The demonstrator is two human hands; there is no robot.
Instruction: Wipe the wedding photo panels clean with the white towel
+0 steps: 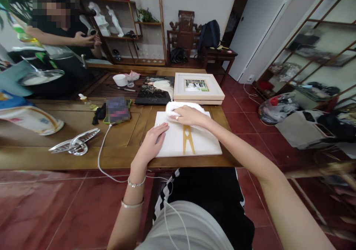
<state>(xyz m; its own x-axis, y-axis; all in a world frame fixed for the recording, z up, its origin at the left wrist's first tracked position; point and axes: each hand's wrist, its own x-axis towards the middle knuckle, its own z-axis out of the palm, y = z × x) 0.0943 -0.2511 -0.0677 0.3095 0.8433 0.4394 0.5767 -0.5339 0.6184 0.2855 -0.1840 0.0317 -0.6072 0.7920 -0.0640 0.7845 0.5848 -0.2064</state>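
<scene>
Right hand point(189, 116) has a white cloth point(172, 107) bunched under its fingers, pressed down at the top end of a white board point(207, 142) lying on the wooden table point(133, 163). Left hand point(151, 140) isn't gripping anything, just resting with its fingers along the board's left edge. Board's got a yellow A-shaped leg point(185, 143) in the middle, partly under the right wrist. As for writing, not much luck: some tiny marks sit near the left fingertips, too small to read. Same with the white and blue bag point(30, 118) over on the left, which has red and blue print I can't make out. Device point(118, 110) with the white cord is pixelated, so no clue on brand. Just beyond the board there's a framed photo point(196, 86) next to a dark picture point(144, 89), no readable label on either.
</scene>
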